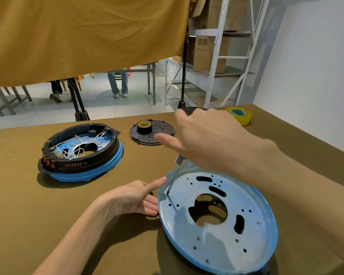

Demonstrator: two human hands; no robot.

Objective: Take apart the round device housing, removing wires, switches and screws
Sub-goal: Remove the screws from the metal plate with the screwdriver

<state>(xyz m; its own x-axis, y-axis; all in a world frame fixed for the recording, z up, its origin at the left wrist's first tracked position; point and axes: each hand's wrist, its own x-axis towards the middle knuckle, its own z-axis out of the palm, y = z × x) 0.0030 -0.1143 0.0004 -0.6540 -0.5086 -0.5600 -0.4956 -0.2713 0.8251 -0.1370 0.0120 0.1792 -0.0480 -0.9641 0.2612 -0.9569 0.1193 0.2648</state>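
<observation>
Blue metal plate [216,225] is steadied at its rim by the left hand [135,197], fingers straight; a screwdriver [175,171] is gripped by the right hand [205,139], tip at a rim screw. Beyond, the round housing [81,151] appears undone, its wires and switches still fitted.

The right hand [205,139] hides most of the screwdriver [174,176] handle; its tip perhaps meets the blue plate [216,253]
</observation>
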